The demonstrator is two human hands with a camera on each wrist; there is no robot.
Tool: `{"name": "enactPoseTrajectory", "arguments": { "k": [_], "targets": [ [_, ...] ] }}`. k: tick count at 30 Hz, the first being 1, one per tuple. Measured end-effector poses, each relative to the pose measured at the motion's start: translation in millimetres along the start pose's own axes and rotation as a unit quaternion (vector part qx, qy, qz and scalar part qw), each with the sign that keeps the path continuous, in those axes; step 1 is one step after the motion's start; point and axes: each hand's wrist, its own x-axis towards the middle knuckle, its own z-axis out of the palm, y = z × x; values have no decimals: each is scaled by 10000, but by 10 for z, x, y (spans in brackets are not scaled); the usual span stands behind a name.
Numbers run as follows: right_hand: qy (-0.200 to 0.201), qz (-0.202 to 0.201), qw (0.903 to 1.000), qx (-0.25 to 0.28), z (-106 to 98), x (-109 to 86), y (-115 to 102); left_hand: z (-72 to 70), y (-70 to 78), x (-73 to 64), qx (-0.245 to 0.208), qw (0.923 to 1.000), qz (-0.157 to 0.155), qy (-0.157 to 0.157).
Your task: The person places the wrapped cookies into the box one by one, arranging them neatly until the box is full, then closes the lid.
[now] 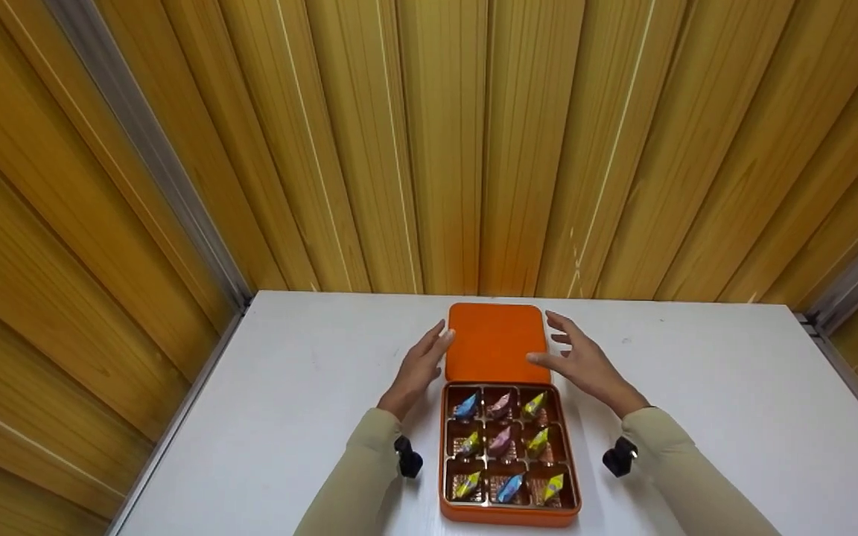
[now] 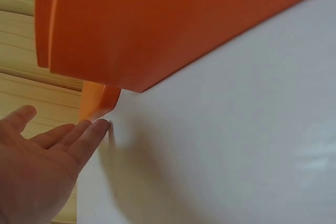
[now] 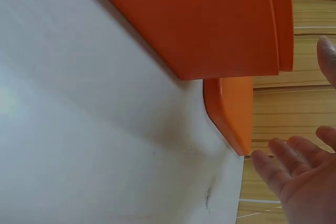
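An orange tin box [image 1: 511, 515] lies open on the table, its brown divided tray holding one wrapped candy [image 1: 538, 443] per compartment, in yellow, pink or blue. Directly behind it is the flat orange lid [image 1: 494, 339]. My left hand [image 1: 418, 370] is at the lid's left edge, fingers extended; in the left wrist view, its fingertips are close to the lid's corner [image 2: 97, 100]. On the other side, my right hand [image 1: 584, 368] has its fingers spread by the lid's right edge, and the thumb overlaps the lid in the head view. Neither hand grips anything.
The white table [image 1: 310, 402] ends at the back against a yellow wood-patterned wall [image 1: 440, 149]. Similar panels stand to the left and right with grey metal posts [image 1: 153, 149] in the corners. Each wrist wears a small black camera [image 1: 620, 455].
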Motion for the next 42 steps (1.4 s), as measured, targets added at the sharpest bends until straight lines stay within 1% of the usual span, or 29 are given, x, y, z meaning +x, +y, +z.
{"name": "enactPoseTrajectory", "arguments": {
  "k": [2,7,12,15,19,22,24,28,31,36,38,42],
  "targets": [
    [-33,80,10000,-6,8,17,20,-4,5,46,9,10000,-39,-42],
    [-123,313,9994,-56,34,66,64,3,53,174,82,9995,-299,-56],
    [-126,457,9988,-87,96,126,84,32,119,292,475,9980,-411,-81],
    [-96,523,9986,-11,130,142,95,53,135,323,701,9963,-496,-51],
    [-80,581,9983,56,162,159,102,66,118,327,1047,9930,-542,55],
    [-9,653,9978,61,172,165,111,59,88,325,1255,9909,-470,137],
    [17,682,9977,45,174,161,124,52,61,318,1221,9916,-405,152],
    [-3,619,9980,101,195,149,152,52,25,271,1146,9929,-274,151],
    [21,629,9979,165,216,146,160,59,20,243,1218,9922,-195,175],
    [108,728,9969,278,238,141,166,68,19,231,1331,9908,-186,150],
    [109,723,9968,314,244,130,170,74,20,221,1313,9912,-150,94],
    [252,683,9962,470,257,117,180,79,24,193,1208,9926,-137,43]
  ]
}}
